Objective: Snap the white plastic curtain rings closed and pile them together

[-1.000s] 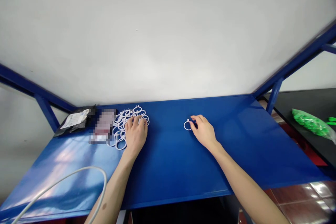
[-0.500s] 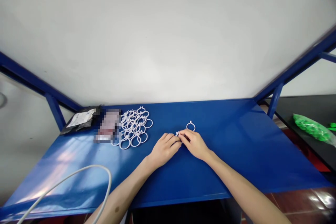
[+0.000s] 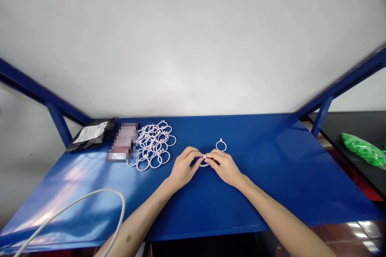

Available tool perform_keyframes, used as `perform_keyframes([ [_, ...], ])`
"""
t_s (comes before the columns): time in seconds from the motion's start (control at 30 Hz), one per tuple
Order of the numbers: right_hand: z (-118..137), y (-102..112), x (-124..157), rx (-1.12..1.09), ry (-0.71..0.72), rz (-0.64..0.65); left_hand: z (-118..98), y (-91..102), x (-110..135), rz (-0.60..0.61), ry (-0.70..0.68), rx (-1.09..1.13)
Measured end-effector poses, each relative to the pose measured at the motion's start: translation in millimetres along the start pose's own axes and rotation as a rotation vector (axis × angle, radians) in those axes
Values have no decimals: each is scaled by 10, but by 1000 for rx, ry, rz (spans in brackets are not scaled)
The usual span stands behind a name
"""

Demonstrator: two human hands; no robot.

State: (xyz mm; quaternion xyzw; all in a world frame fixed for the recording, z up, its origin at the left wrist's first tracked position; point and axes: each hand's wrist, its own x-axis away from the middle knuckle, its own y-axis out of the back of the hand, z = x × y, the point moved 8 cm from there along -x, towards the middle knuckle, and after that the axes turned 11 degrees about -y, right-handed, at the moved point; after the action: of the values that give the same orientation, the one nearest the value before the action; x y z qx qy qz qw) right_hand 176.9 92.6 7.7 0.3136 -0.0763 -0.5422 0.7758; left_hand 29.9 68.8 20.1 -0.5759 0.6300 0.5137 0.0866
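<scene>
Between my two hands is a white plastic ring (image 3: 204,165) with a small clasp, held just over the middle of the blue table. My left hand (image 3: 184,167) pinches the clasp from the left with thumb and forefinger. From the other side my right hand (image 3: 224,166) pinches the same clasp; the fingers hide much of the ring's upper part. Just beyond my right hand a single white ring (image 3: 221,145) lies flat, its small knob pointing away from me. A pile of similar white rings (image 3: 154,144) is spread to the left of my hands.
Left of the pile lie a blurred-out flat object (image 3: 123,140) and a black plastic package (image 3: 92,134) with a white label. A white cable (image 3: 84,196) loops across the front left. Blue frame bars rise at both sides. A bag of green pieces (image 3: 362,150) rests on a black surface at right.
My left fingers have shifted from lying over the ring to pinching its clasp, so the ring's lower edge now shows. My right hand stays at the clasp.
</scene>
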Motion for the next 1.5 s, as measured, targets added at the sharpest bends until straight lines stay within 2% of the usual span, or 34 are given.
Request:
perform_keyframes([
  [0.27,9,-8,13,14,-2,33,59,-53,44,31,67,97],
  [0.63,-48,-49,37,-11,-68,123,23,-37,56,36,87,128],
  [0.87,-7,-95,71,50,-2,162,-97,-61,62,44,13,123],
  [0.97,-23,-83,61,30,-31,147,-98,-56,63,25,13,110],
  [1.2,-43,-23,21,4,-45,86,97,-30,80,-27,188,122],
  [1.33,-38,-19,25,20,-40,66,72,-22,55,-20,149,147],
  [1.5,-3,-28,51,18,-46,107,-13,-12,57,-21,65,186],
])
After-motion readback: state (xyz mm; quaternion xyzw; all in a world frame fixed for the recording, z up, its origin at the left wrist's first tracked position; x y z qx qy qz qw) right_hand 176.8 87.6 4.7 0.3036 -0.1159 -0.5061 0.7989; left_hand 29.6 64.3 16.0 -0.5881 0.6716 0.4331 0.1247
